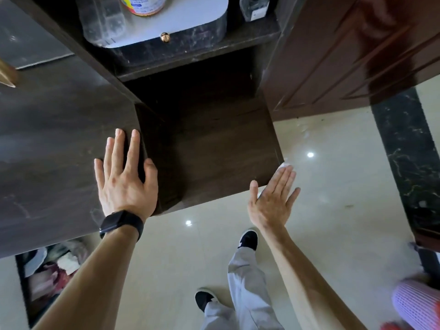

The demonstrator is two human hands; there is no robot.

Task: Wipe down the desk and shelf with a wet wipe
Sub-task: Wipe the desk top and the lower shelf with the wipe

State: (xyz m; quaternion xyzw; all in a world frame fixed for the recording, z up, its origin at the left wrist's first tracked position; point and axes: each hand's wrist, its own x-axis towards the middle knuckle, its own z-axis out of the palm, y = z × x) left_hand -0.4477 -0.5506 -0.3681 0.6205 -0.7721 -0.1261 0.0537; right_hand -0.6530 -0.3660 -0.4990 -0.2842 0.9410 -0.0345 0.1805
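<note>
The dark wood desk [54, 148] fills the left of the head view. My left hand [125, 177] lies flat on its right edge, fingers straight, a black watch on the wrist. A lower dark shelf board [214, 148] juts out to the right of the desk. My right hand [273, 198] presses with straight fingers on that board's front right corner. A white wet wipe [285, 166] shows just past its fingertips and is mostly hidden under the palm.
An upper shelf [190, 53] holds a white tray [190, 22], a clear container and a can. A brown wooden door [345, 55] stands at the right. Below are the glossy tiled floor [333, 186], my legs and shoes, and a pink ribbed bin [416, 303].
</note>
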